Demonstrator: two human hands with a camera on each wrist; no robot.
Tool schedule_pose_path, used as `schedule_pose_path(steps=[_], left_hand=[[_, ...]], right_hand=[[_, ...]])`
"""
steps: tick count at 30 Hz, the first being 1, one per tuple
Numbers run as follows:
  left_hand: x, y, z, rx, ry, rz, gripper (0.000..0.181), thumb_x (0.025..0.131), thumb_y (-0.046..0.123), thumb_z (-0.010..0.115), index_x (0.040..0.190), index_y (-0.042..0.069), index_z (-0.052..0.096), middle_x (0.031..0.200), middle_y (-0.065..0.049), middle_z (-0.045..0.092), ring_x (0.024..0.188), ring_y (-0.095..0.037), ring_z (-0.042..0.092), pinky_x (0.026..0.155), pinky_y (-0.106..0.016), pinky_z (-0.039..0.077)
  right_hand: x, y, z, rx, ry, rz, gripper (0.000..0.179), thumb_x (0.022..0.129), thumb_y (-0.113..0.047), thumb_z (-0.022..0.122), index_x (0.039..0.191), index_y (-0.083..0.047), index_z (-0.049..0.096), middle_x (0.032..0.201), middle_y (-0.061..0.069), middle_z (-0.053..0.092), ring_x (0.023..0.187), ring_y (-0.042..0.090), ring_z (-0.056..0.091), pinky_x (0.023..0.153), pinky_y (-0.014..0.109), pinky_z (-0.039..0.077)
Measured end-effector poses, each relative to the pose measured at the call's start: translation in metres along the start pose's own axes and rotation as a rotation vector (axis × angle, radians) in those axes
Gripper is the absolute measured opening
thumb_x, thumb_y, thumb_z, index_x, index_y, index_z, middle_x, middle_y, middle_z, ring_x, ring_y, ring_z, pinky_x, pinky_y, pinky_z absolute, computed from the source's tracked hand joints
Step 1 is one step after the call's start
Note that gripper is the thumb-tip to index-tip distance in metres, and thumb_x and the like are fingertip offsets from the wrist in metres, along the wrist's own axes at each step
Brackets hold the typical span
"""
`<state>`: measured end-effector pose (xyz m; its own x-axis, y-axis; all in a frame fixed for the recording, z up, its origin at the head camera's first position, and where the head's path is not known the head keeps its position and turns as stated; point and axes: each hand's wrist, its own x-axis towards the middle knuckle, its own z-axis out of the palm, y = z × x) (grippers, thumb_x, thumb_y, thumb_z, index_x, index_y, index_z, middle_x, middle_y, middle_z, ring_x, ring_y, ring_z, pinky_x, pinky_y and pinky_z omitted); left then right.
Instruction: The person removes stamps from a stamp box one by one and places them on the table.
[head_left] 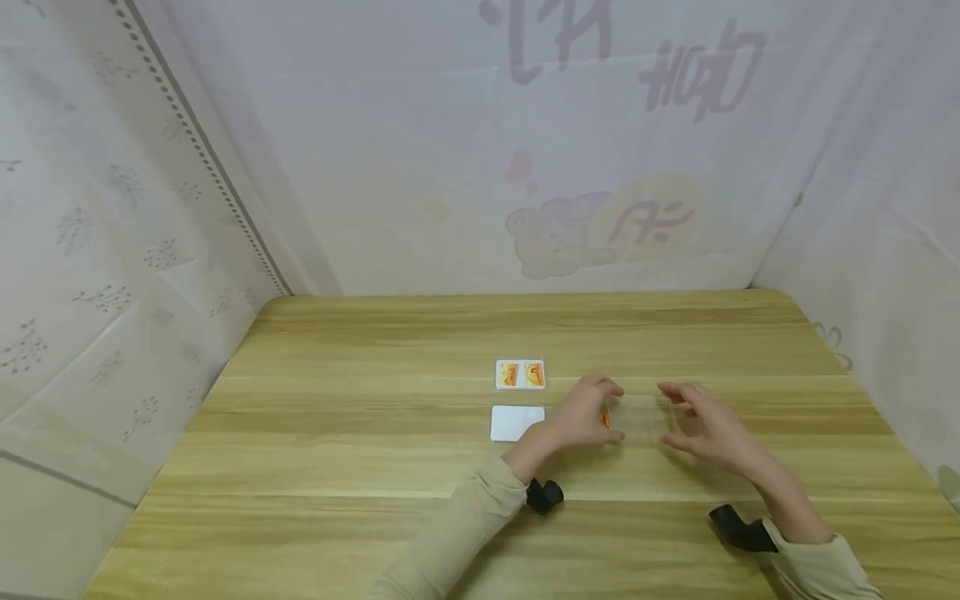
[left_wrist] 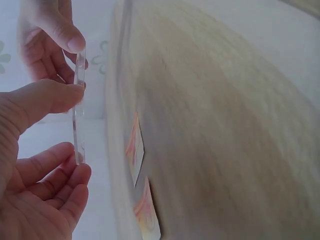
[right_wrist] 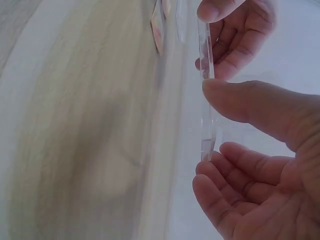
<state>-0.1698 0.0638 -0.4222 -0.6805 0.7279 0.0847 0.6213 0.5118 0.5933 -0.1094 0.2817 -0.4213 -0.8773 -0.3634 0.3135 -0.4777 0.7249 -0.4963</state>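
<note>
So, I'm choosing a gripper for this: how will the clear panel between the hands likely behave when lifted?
The clear panel is probably stiff: it spans the gap between the left hand and right hand without visible sagging. It is likely light, since it looks thin edge-on. It may be slippery, as it looks glossy.

Wood-grain table (head_left: 300, 442) | pale backdrop (head_left: 382, 133): printed bear (head_left: 553, 237), lettering (head_left: 703, 71) | left-side cloth (head_left: 176, 325): grey sprigs (head_left: 103, 297)
</note>
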Motion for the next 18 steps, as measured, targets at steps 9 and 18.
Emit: schedule_pose_path(steps=[9,18], left_hand=[[-0.01,-0.008,-0.009,-0.01,0.055,0.032,0.055,0.072,0.019,0.079,0.12,0.0,0.058,0.123,-0.008,0.054,0.116,-0.018,0.049,0.097,-0.02,0.037],[-0.022,-0.013,-0.019,-0.032,0.062,0.041,0.056,0.074,0.019,0.079,0.121,-0.001,0.057,0.124,-0.008,0.054,0.118,-0.019,0.048,0.099,-0.022,0.037]], right_hand=[[0.007,-0.009,0.002,0.031,0.028,-0.057,0.067,0.063,-0.002,0.083,0.12,0.009,0.051,0.11,0.021,0.057,0.095,0.032,0.054,0.072,0.039,0.052],[0.014,-0.02,0.009,0.049,0.054,-0.091,0.066,0.062,0.001,0.083,0.119,0.01,0.051,0.109,0.022,0.057,0.095,0.032,0.054,0.072,0.038,0.052]])
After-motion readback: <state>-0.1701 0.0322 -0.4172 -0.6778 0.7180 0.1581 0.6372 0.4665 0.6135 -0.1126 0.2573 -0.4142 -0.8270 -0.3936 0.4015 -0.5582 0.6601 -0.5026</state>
